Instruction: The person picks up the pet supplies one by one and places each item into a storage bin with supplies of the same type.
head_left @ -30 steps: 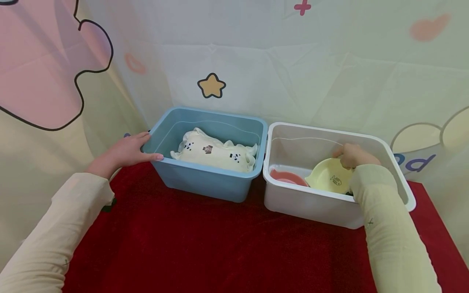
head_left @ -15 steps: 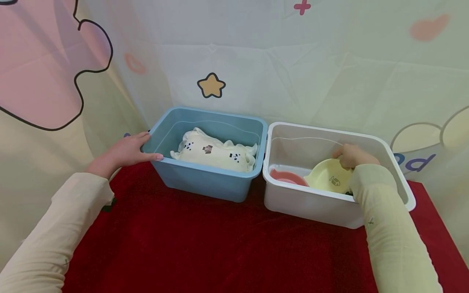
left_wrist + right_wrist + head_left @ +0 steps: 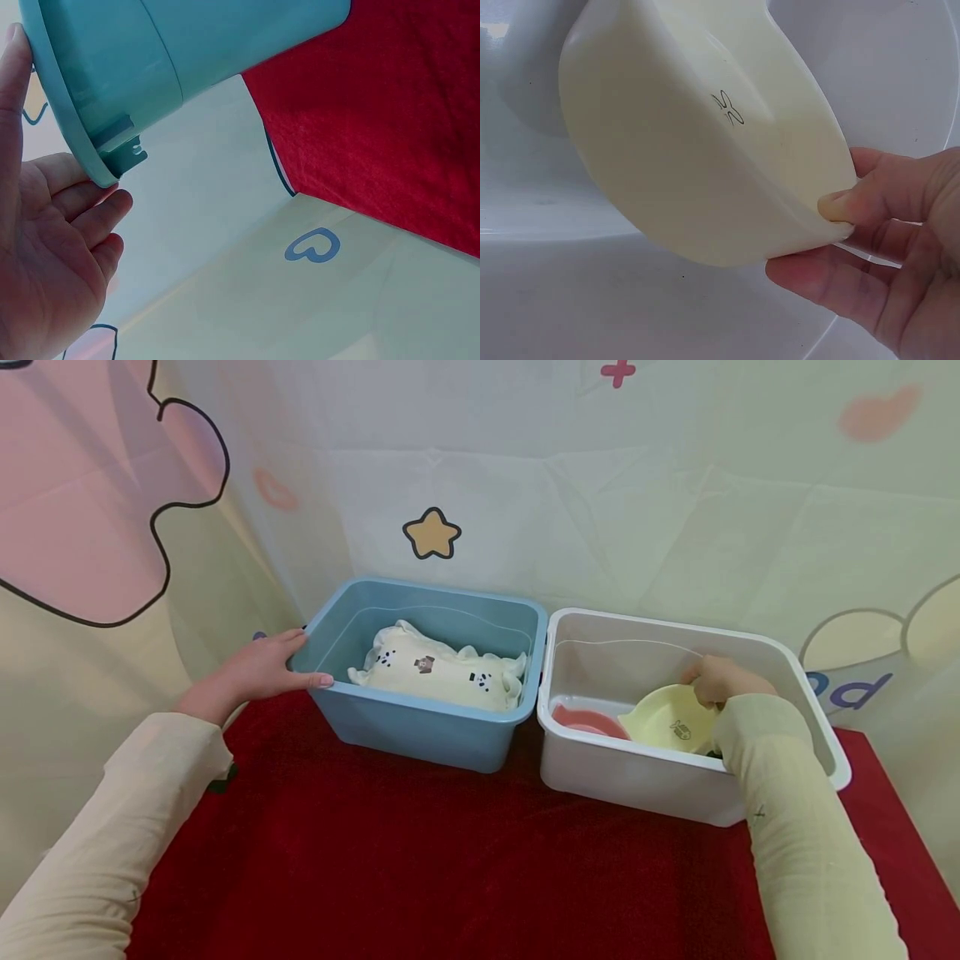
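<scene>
My left hand (image 3: 258, 670) grips the left end of a blue plastic bin (image 3: 420, 710), thumb at the front corner and fingers at the rim. In the left wrist view its fingertips (image 3: 116, 206) curl against the lip. Inside that bin lies a cream frilled pillow (image 3: 427, 667) printed with small animals. My right hand (image 3: 723, 681) reaches into the white bin (image 3: 637, 777) and pinches the edge of a pale yellow bowl (image 3: 667, 157) with a fishbone print. Thumb inside and fingers outside, it holds the bowl tilted. A coral-red dish (image 3: 592, 722) lies to the bowl's left.
The two bins stand side by side on a red cloth (image 3: 420, 860), close against a printed curtain (image 3: 600, 527). A small dark item (image 3: 715, 755) shows below the yellow bowl, mostly hidden by the bin's front wall and the right sleeve.
The yellow bowl has shifted slightly left and tilted a little in my right hand, and its fishbone print has moved left. My left hand stays on the blue bin.
</scene>
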`<state>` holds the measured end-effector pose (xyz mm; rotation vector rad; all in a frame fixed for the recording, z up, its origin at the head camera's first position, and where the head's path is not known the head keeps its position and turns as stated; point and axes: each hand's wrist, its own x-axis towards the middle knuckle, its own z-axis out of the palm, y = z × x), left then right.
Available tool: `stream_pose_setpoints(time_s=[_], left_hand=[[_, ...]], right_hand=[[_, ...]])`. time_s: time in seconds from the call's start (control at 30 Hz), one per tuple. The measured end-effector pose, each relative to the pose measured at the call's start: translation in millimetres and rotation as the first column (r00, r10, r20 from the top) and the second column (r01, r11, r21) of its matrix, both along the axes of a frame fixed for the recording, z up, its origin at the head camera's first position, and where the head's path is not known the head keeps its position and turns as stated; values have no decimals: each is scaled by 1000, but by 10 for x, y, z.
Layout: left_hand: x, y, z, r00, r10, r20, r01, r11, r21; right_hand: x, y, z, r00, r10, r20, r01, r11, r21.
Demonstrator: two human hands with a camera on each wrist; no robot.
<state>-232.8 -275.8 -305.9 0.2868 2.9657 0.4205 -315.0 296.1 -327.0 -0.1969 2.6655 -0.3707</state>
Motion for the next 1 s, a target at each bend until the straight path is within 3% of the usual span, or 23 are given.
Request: stream_pose_setpoints(time_s=[1.0], left_hand=[[-10, 1, 24, 1000, 11, 8, -11, 1000, 0]], right_hand=[[34, -5, 31, 999, -27, 28, 28, 999, -33]])
